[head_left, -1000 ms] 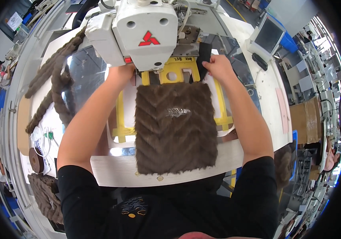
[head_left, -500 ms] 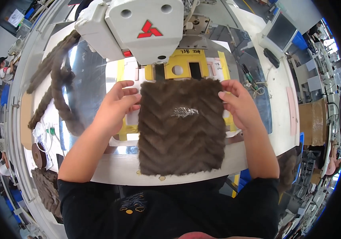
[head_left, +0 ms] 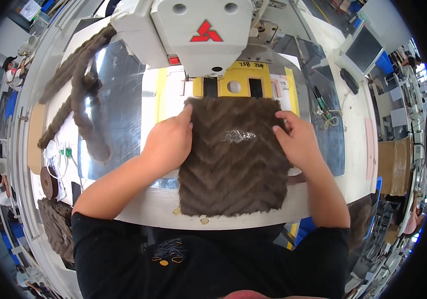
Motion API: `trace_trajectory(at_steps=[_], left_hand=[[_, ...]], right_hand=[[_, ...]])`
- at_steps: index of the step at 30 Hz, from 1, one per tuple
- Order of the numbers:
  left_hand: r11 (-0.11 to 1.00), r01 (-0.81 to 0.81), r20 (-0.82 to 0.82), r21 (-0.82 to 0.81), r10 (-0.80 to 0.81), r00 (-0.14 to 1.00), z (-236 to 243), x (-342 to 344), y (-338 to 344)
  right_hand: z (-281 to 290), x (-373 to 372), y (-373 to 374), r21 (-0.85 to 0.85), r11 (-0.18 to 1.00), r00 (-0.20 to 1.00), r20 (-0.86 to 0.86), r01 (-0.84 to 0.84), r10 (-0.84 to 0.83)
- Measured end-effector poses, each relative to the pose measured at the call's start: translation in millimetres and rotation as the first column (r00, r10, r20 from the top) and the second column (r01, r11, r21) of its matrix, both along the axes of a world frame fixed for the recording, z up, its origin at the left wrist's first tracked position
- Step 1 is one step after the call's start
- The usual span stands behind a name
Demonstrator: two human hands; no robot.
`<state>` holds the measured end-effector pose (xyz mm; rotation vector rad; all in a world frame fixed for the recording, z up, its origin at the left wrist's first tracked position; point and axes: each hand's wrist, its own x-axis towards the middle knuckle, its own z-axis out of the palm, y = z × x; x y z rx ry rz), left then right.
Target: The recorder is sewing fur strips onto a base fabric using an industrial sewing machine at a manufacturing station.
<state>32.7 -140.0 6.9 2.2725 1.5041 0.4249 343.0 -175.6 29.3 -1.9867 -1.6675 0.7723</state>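
the brown fur panel point(head_left: 233, 174) lies near the counter's point(head_left: 141, 208) front edge. it looks light, soft and limp, best held by both side edges. the left hand point(head_left: 170, 140) lays its forefinger at the left edge, any pinch hidden; the right hand's point(head_left: 299, 140) thumb and forefinger stand parted at the right.

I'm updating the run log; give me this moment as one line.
left hand: at brown fur panel, left edge | right hand: at panel, right edge | yellow plate: by panel's far edge
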Motion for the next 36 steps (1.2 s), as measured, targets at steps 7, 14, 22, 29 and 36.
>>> trace_trajectory(at_steps=[7, 14, 22, 29, 36], left_hand=[[1.000, -0.020, -0.041, -0.022, 0.019, 0.999, 5.1, 8.8, 31.2], [0.998, -0.050, -0.067, -0.044, 0.047, 0.997, -5.9, 2.8, 49.0], [0.999, -0.045, -0.034, 0.023, 0.046, 0.998, -1.7, 3.8, 51.3], [0.999, -0.016, -0.005, 0.049, 0.016, 1.000, -0.4, 0.3, 46.2], [0.995, 0.016, 0.001, 0.097, -0.016, 1.000, -7.8, 1.2, 46.9]], right_hand=[[1.1, 3.1, 33.8, 0.056, 0.997, 0.994, 0.097, -0.046, 0.041], [-6.3, 1.5, 63.5, 0.055, 0.995, 0.992, 0.100, -0.079, 0.073], [-10.0, 3.3, 62.0, 0.106, 0.994, 0.994, 0.105, -0.023, 0.011], [-19.5, 2.7, 59.4, 0.155, 0.988, 1.000, 0.010, 0.006, -0.007], [-5.1, -3.4, 57.1, 0.034, 0.999, 0.998, 0.045, 0.042, -0.043]])
